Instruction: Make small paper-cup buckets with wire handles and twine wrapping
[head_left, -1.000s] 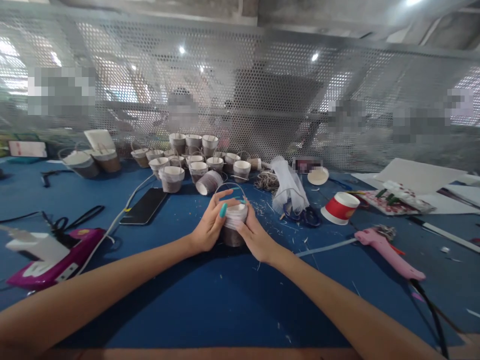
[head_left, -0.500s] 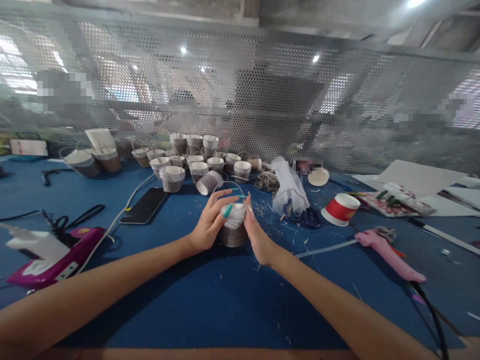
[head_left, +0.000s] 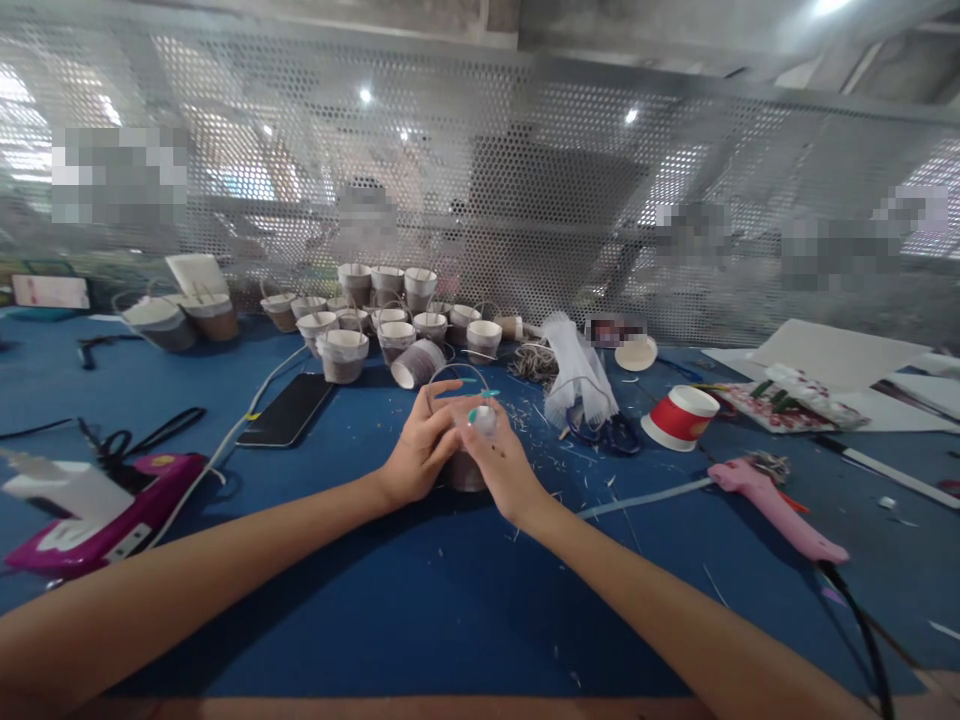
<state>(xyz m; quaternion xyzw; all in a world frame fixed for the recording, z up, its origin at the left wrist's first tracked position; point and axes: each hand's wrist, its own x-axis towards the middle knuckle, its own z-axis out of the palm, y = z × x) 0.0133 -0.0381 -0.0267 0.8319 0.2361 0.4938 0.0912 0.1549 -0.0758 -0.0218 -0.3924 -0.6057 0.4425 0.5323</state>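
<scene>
A small handled basket, made from a cup wrapped in brown material with a whitish mesh band at its top, stands on the blue table between my hands. My left hand is curled against its left side. On the right, my right hand wraps round the rim, with its thumb across the upper front near the left fingers. The thin arched handle rises behind my fingers. Most of the rim and the mesh band are hidden by the hands.
Several similar small baskets stand at the back. A black phone and a purple power strip lie left. To the right are white mesh, blue-handled scissors, a red-and-white cup and a pink glue gun.
My right hand has turned inward, its thumb and fingers now covering the basket's front rim and band. The left hand stays against the left side.
</scene>
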